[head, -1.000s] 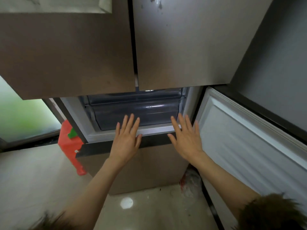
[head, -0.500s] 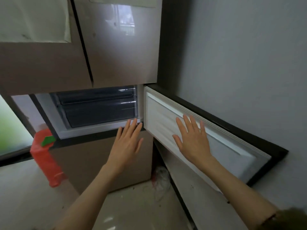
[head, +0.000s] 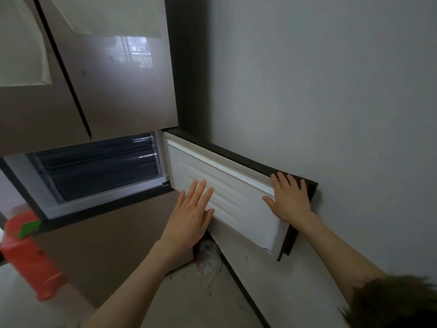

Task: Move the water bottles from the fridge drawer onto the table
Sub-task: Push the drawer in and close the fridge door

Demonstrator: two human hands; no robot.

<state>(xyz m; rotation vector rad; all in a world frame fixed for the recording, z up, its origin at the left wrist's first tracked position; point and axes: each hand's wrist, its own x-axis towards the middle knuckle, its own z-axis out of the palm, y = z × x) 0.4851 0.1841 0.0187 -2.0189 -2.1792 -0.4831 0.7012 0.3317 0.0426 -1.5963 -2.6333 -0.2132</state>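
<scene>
Fridge door (head: 236, 204): swung open beside the dark drawer (head: 101, 169). Right hand (head: 289, 201) flat on its outer end; left hand (head: 191, 214) spread, fingers straight, at its inner end, holding nothing.

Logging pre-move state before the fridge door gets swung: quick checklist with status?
1. Right hand flat at the open door's outer end, fingers over its top edge: ok.
2. Left hand open in front of the door's hinge end; contact: cannot tell.
3. Drawers pushed in: ok.
4. Water bottles out of the drawers: cannot tell, none visible.
5. Door's swing path free of the red container: ok.
</scene>
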